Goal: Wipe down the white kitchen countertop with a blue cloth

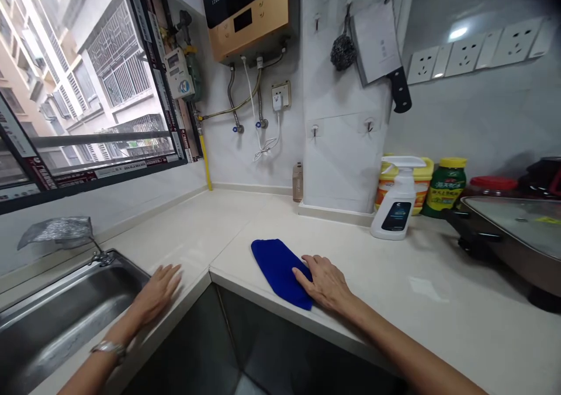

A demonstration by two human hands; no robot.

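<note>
At 5 o'clock, my right hand (pixel 325 281) lies open on the blue cloth (pixel 278 271), likely wiping; left hand (pixel 158 293) open, 8 o'clock. Next stroke needs even pressure.

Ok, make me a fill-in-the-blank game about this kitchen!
The right hand touches a flat fabric cloth coloured ____.
A silvery metal wristband circles the ____ wrist.
The round green plastic jar has a lid coloured ____.

Missing words: blue; left; yellow.
</note>
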